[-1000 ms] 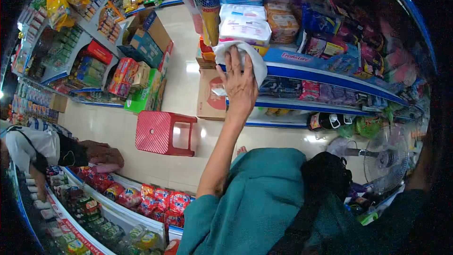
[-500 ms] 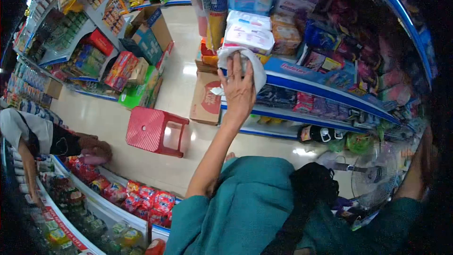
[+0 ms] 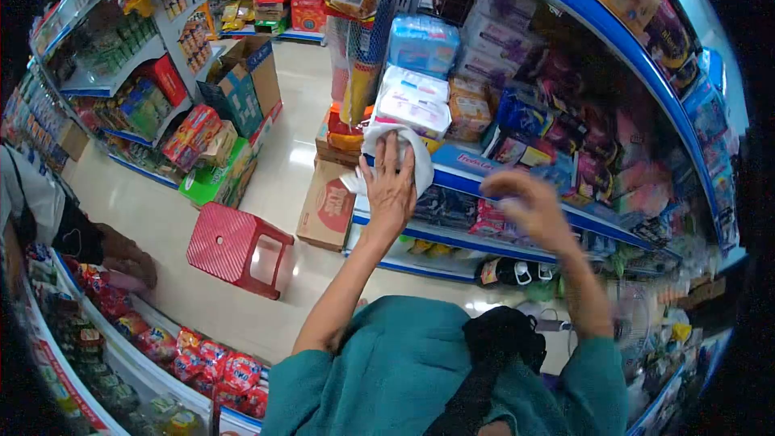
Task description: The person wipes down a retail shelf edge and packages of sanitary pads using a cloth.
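My left hand [image 3: 389, 194] presses a white cloth [image 3: 416, 163] against the front edge of a blue-trimmed shelf [image 3: 460, 180], its fingers laid over the cloth. Just behind it sits a white pack [image 3: 413, 111], with a blue pack [image 3: 421, 44] beyond and an orange-brown pack [image 3: 470, 109] to the right. Over the same shelf's front hovers my right hand [image 3: 533, 210], blurred by motion. Its fingers and thumb look apart, and nothing shows between them.
A red plastic stool [image 3: 230, 246] stands on the floor at left, near a cardboard box [image 3: 326, 206]. A fan [image 3: 634, 323] is at lower right. Red bags [image 3: 214, 359] line a shelf at lower left, where another person [image 3: 60, 222] is beside the shelving.
My right hand has come from the far right edge to the shelf front. My left hand still has the cloth at the shelf edge. The view has shifted; the other person's arm has moved.
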